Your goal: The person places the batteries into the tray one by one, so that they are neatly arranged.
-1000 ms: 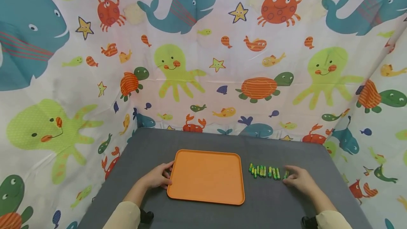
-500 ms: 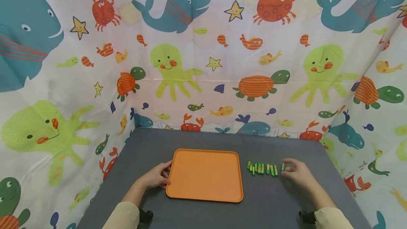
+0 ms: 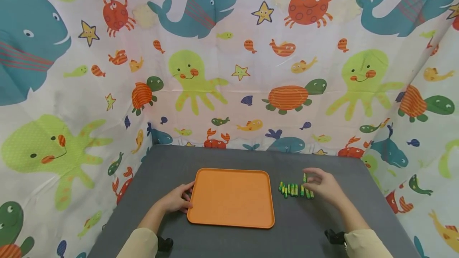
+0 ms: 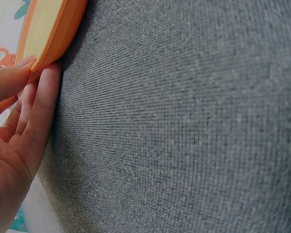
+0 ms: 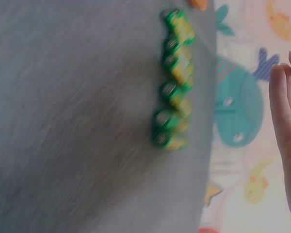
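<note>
An orange rectangular tray (image 3: 231,198) lies on the grey table. My left hand (image 3: 177,199) is at its left edge; in the left wrist view the thumb and fingers (image 4: 44,90) pinch the tray's rim (image 4: 63,36). Between the fingertips of my right hand (image 3: 325,186), a green and yellow battery (image 3: 305,177) is held upright, raised over the table. Most of that battery is covered by the hand or out of frame in the right wrist view. Below it, several similar batteries (image 3: 294,190) lie in an uneven row right of the tray, blurred in the right wrist view.
Grey cloth covers the table (image 3: 236,244). Behind and at both sides hangs a white curtain (image 3: 222,126) printed with sea animals, meeting the table's back edge. A strip of table separates the tray from the batteries.
My right hand has picked the rightmost battery off the table and carried it up and left over the row. The left hand and the tray have stayed in place.
</note>
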A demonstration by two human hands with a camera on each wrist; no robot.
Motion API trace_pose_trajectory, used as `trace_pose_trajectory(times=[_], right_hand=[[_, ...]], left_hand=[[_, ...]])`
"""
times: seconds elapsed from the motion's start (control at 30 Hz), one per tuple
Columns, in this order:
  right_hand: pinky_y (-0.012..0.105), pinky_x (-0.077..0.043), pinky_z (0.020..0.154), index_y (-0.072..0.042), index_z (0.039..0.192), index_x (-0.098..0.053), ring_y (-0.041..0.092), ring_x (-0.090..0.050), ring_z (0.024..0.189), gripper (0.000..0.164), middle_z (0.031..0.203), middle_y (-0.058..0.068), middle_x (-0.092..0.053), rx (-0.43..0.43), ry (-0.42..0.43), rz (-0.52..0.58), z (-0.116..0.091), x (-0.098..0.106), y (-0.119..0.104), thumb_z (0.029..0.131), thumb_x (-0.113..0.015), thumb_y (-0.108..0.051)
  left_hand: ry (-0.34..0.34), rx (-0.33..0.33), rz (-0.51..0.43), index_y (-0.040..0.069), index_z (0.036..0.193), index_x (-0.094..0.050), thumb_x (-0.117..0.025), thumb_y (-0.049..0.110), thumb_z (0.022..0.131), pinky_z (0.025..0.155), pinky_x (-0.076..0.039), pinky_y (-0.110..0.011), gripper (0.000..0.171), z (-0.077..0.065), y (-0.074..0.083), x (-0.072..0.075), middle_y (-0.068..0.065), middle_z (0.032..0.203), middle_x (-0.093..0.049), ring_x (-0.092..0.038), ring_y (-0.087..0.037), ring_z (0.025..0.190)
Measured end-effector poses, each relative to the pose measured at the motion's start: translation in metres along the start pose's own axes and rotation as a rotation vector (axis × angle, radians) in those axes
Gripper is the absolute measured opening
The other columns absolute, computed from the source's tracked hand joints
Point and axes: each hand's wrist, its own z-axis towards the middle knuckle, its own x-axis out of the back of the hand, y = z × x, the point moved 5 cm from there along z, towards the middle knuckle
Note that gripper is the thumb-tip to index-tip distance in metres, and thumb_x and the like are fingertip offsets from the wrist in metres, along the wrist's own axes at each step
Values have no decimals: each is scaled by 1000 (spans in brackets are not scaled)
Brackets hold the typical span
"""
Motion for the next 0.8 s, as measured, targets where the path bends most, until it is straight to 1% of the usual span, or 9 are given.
trace_pose_trajectory(times=[0.13, 0.27, 0.37, 0.43, 0.5, 0.57, 0.63, 0.7, 0.8], right_hand=[[26, -57, 75, -12, 138, -59, 15, -67, 102, 58, 126, 18, -64, 33, -15, 57, 3, -6, -20, 87, -81, -29], [27, -58, 74, -12, 137, -59, 12, -67, 98, 56, 126, 18, -64, 61, -37, 124, 6, -13, -37, 87, -81, -24], [27, -59, 75, -9, 135, -60, 12, -68, 92, 50, 117, 19, -67, 106, -55, 169, 10, -19, -48, 88, -79, -16], [27, -59, 76, -6, 131, -62, 13, -69, 90, 44, 109, 19, -69, 151, -64, 173, 12, -24, -54, 90, -77, -13], [27, -60, 79, -7, 124, -66, 14, -68, 88, 36, 101, 18, -70, 199, -83, 121, 16, -31, -59, 90, -77, -13], [27, -60, 80, -8, 116, -70, 14, -68, 90, 28, 102, 16, -71, 240, -115, 42, 20, -44, -60, 90, -77, -13], [27, -60, 76, -8, 113, -71, 17, -68, 88, 24, 103, 15, -71, 265, -155, -41, 23, -60, -60, 90, -77, -15], [31, -59, 74, -7, 112, -72, 20, -68, 88, 24, 105, 15, -71, 264, -172, -112, 26, -76, -59, 90, -77, -14], [36, -59, 73, -3, 120, -69, 26, -69, 89, 31, 111, 17, -71, 203, -159, -155, 29, -92, -49, 90, -76, -10]], left_hand=[[2, -13, 11, 16, 161, -26, -78, -2, 83, 65, -62, -40, 96, -1, 1, 0, -13, 126, -43, -53, -25, 90], [7, -11, 12, 16, 161, -26, -79, -2, 83, 65, -62, -39, 96, -1, 1, -1, -13, 126, -43, -53, -25, 90], [6, -10, 8, 16, 161, -26, -78, -2, 83, 65, -62, -39, 96, -1, 1, -2, -13, 126, -42, -53, -26, 91], [2, -9, 4, 16, 162, -26, -78, -3, 83, 66, -62, -39, 96, -1, 1, -1, -13, 126, -42, -53, -26, 91], [0, -14, 4, 16, 162, -26, -78, -3, 84, 66, -62, -40, 96, 0, 2, 0, -13, 126, -42, -52, -25, 91], [0, -13, 0, 17, 162, -26, -78, -2, 84, 66, -62, -40, 95, 0, 1, 1, -13, 126, -42, -53, -26, 91], [5, -11, 1, 17, 161, -27, -78, -2, 83, 66, -62, -39, 95, 1, 0, 2, -13, 126, -42, -53, -26, 90], [10, -9, 3, 18, 161, -28, -79, -2, 83, 66, -62, -39, 95, 3, -1, 3, -13, 126, -43, -53, -26, 90], [16, 9, 5, 18, 161, -29, -79, -3, 83, 66, -63, -39, 95, 3, -2, 1, -12, 126, -43, -53, -25, 91]])
